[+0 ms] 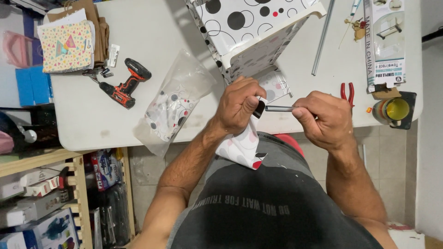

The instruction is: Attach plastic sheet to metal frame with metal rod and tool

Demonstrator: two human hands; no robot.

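Head view: left hand gripping dotted cloth, right hand pinching metal rod; more cloth inside plastic bag.

I see a long white and grey printed carton at the bench's far right. A clear plastic bag of spotted cloth lies mid-bench. Small white and colourful boxes sit on the wooden shelf, near left.
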